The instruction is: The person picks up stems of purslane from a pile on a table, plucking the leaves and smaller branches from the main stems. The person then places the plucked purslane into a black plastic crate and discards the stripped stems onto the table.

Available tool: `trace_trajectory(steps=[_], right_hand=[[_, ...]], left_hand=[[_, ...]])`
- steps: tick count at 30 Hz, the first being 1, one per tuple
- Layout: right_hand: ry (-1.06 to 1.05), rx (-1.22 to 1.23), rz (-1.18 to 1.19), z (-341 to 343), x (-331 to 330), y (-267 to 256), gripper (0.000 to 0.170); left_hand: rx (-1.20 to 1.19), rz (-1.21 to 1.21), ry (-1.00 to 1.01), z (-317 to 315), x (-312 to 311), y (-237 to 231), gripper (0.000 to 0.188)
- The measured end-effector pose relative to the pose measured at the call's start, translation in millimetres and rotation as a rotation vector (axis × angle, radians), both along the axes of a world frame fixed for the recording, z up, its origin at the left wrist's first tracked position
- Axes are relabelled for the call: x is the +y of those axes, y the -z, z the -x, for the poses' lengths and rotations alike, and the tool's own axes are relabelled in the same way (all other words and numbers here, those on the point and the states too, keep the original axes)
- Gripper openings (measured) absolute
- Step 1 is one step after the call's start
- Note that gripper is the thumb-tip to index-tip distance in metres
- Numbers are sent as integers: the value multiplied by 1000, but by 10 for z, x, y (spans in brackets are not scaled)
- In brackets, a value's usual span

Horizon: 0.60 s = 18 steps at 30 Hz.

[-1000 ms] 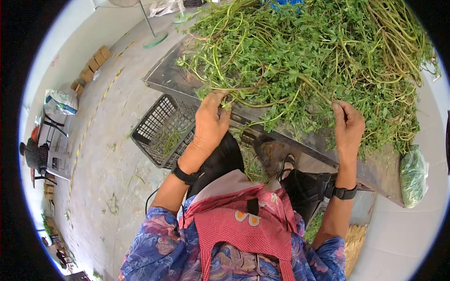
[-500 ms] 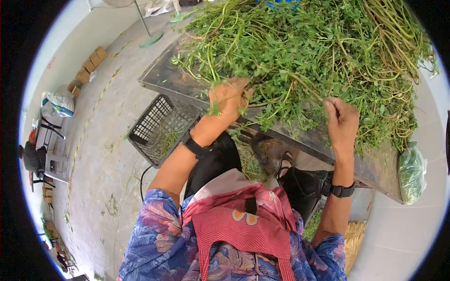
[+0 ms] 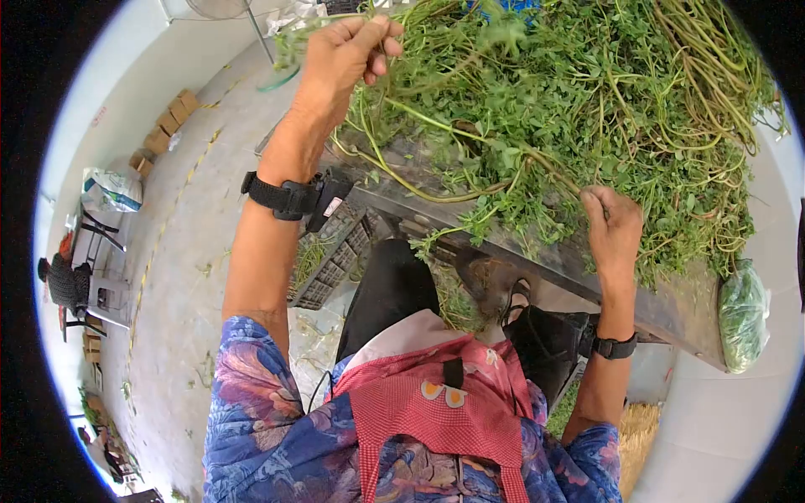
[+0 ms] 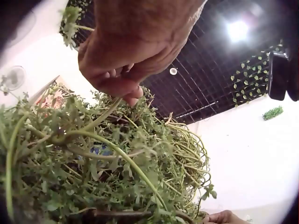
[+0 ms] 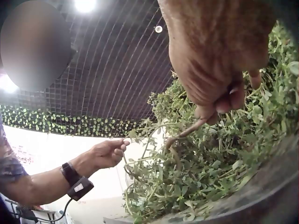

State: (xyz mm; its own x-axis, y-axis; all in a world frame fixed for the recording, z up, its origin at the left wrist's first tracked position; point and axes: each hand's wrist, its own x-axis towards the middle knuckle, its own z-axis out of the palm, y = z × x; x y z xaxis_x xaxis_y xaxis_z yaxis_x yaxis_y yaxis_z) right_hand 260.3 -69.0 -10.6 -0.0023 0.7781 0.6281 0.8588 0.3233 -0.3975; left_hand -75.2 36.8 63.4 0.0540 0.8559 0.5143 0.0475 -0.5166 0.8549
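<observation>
A big heap of leafy green stems (image 3: 579, 101) covers the metal table (image 3: 683, 314). Raised above the heap's left end, my left hand (image 3: 348, 54) pinches a green stem (image 4: 110, 112) between thumb and fingers, and a leafy tip (image 4: 70, 23) sticks out beyond the hand. My right hand (image 3: 615, 226), low over the table's front edge, pinches the brownish end of a thick branching stem (image 5: 191, 128). From that end the stem runs left and forks into long green shoots (image 3: 428, 117), one of which rises toward my left hand.
A black plastic crate (image 3: 323, 264) with loose stems stands below the table, left of my knee. At the table's right end sits a plastic bag of greens (image 3: 740, 323). Cardboard boxes (image 3: 176, 113) line the left wall, and a standing fan (image 3: 277, 80) is at the back.
My left hand has swung from the table's front edge, first rightward to the stems, then up and left, drawing a shoot upward. The right hand keeps its pinch, almost unmoved.
</observation>
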Motion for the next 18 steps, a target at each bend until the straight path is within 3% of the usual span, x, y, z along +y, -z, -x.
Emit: trace_trajectory(steps=[6,8,11,14,18], right_hand=[[2,9,96,84,-74,-49,12],[162,-291,-278,255,-181,-194,14],[103,-238,-375,401,-277,-345,20],[-20,-253,-277,580,-322,-440,22],[33,-325,-140,634,-285,-353,22]], left_hand=[[-64,-7,31,-4,-1,-256,28],[-78,2,87,-97,-83,-459,26],[-85,31,123,-262,-82,-663,24],[4,16,178,-406,-58,-753,25],[-27,112,198,-359,60,-595,23]])
